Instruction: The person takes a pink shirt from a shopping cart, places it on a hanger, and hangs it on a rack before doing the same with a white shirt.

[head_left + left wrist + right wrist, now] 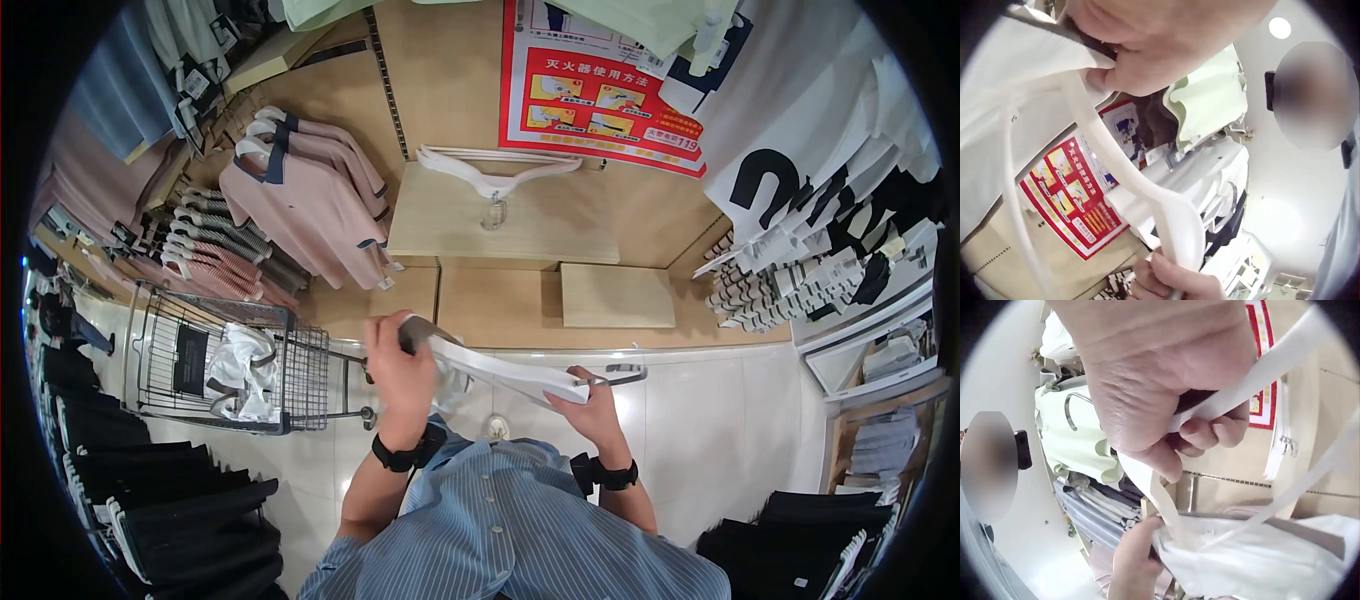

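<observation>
Before my torso a white clothes hanger (510, 372) is held sideways between both hands. My left hand (403, 375) pinches a white garment with a grey band (1254, 559) against one end of the hanger. My right hand (590, 412) grips the hanger's middle, near its metal hook (628, 374), which points right. In the right wrist view, the hanger's end runs into the garment beside my left hand (1138, 559). The left wrist view shows the wide neck of the hanger (1179, 225) directly above my right hand (1175, 278).
White hangers (500, 180) lie on the wooden shelf (440, 225) ahead. Pink polo shirts (300, 195) hang left of it. A wire cart (300, 375) holding a white garment (243, 365) stands at left. Black clothes (190, 520) hang lower left, more (800, 545) lower right.
</observation>
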Demonstrator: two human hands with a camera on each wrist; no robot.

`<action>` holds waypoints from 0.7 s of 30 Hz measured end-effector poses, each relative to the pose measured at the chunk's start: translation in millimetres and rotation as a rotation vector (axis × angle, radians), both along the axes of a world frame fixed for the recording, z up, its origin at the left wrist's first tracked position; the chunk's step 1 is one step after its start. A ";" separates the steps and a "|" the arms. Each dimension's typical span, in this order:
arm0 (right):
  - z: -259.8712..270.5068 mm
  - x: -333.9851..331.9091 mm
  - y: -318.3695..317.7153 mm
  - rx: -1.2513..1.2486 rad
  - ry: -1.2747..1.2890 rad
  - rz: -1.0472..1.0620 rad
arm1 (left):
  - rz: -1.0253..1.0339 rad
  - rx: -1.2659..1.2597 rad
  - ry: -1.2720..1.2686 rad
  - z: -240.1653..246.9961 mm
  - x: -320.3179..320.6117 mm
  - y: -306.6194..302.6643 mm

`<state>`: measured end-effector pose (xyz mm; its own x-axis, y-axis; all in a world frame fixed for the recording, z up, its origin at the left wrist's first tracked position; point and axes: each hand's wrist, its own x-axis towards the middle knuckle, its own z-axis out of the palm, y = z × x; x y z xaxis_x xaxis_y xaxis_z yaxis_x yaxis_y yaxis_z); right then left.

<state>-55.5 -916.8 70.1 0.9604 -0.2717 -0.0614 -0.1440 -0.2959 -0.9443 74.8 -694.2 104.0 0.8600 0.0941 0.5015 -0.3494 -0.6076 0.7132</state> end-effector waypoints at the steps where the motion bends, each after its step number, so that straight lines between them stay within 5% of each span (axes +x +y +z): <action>1: 2.2 2.3 6.4 0.014 -0.028 0.009 | -0.031 -0.004 -0.006 0.5 -3.7 -3.9; 9: -3.0 27.6 38.9 -0.001 -0.360 0.113 | -0.338 -0.025 -0.007 24.8 -51.4 -32.8; 12: 5.6 32.2 40.1 -0.243 -0.513 0.055 | -0.397 -0.044 -0.060 21.0 -55.7 -33.3; 15: -0.7 30.9 39.6 -0.106 -0.457 0.150 | -0.459 -0.042 -0.128 15.8 -59.5 -30.9; 21: 17.4 28.1 49.8 0.040 -0.238 0.012 | -0.170 -0.007 -0.165 -9.7 -50.8 -23.7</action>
